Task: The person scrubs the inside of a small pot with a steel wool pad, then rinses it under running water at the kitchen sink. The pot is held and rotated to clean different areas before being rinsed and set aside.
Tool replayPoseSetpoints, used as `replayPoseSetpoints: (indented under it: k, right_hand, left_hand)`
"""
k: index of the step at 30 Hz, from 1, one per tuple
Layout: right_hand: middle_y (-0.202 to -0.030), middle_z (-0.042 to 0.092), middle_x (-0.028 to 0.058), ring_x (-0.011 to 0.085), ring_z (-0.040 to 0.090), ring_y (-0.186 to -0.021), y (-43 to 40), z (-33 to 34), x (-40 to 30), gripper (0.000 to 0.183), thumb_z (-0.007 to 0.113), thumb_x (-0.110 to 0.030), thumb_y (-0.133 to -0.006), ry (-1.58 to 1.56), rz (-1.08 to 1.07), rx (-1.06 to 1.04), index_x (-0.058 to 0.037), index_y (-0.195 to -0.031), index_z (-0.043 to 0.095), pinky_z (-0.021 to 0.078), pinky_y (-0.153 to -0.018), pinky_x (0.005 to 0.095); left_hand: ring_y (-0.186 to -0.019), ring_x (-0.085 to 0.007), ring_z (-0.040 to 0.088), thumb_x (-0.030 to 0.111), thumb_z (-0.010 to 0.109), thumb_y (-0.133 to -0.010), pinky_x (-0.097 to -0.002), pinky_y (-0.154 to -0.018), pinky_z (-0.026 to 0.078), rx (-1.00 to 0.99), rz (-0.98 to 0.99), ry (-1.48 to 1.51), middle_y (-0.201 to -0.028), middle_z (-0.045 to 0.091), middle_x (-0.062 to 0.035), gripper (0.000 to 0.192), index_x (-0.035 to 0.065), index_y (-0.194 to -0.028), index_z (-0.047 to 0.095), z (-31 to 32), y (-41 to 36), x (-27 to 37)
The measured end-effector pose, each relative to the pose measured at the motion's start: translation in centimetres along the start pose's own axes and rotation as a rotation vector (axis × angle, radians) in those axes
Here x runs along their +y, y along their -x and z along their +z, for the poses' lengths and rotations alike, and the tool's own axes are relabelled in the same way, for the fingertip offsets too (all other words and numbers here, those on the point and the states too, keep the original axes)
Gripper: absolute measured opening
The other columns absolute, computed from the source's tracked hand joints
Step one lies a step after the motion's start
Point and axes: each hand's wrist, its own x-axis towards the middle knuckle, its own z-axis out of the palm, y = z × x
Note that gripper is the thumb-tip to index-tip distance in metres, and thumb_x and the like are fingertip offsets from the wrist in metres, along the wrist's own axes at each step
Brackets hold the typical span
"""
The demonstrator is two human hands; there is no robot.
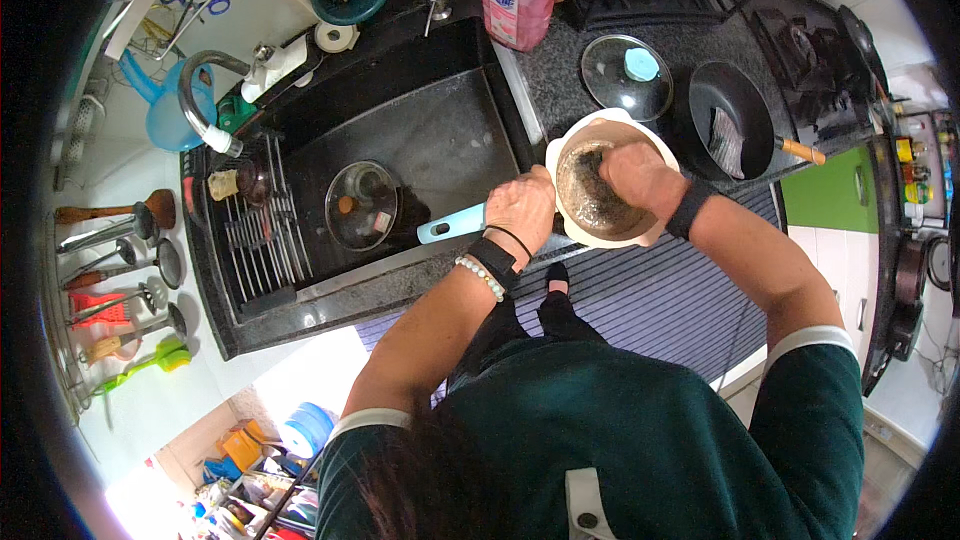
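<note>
A cream-coloured saucepan with a light blue handle is tilted at the right front edge of the black sink. My left hand grips the handle close to the pan's rim. Inside the pan is my right hand, its fingers against the inner wall; what they hold, if anything, is hidden. The inside looks wet, with a dark patch beside my fingers. Behind the pan lies a glass lid with a light blue knob.
A black frying pan holding a striped cloth stands to the right. Pink bottled liquid soap is behind the sink. Another glass lid lies in the sink, near a metal rack. The curved faucet stands at the left.
</note>
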Motion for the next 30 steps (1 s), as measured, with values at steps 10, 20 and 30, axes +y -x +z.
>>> replayPoseSetpoints:
  k: [10, 20, 30]
  right_hand:
    - [-0.084, 0.070, 0.0112, 0.0237, 0.069, -0.078, -2.7, 0.3, 0.0, 0.016, 0.056, -0.010, -0.081, 0.035, 0.056, 0.117, -0.0089, -0.081, 0.072, 0.0553, -0.066, 0.0367]
    - [-0.086, 0.068, 0.0150, 0.0304, 0.067, -0.083, -1.4, 0.4, -2.8, 0.013, 0.059, -0.010, -0.074, -0.165, -0.174, 0.078, -0.0068, -0.079, 0.070, 0.0544, -0.071, 0.0403]
    - [-0.082, 0.070, 0.0133, 0.0287, 0.069, -0.078, 1.1, 0.4, -2.6, 0.017, 0.057, -0.013, -0.077, -0.056, -0.251, -0.037, -0.0067, -0.078, 0.072, 0.0553, -0.068, 0.0383]
  left_hand:
    - [-0.068, -0.0285, 0.069, 0.006, 0.060, -0.074, -0.0355, -0.058, 0.055, 0.002, -0.006, 0.015, -0.072, 0.065, -0.0163, 0.011, 0.0007, -0.083, 0.056, 0.0, -0.2, 0.2]
    - [-0.066, -0.0306, 0.068, 0.005, 0.061, -0.074, -0.0362, -0.058, 0.055, 0.014, -0.007, -0.010, -0.070, 0.065, -0.0176, 0.011, -0.0001, -0.081, 0.055, 0.2, -0.4, 0.1]
    - [-0.065, -0.0301, 0.068, 0.005, 0.061, -0.073, -0.0371, -0.058, 0.055, -0.019, -0.032, -0.002, -0.071, 0.065, -0.0184, 0.011, -0.0002, -0.081, 0.054, -0.3, -0.2, 0.5]
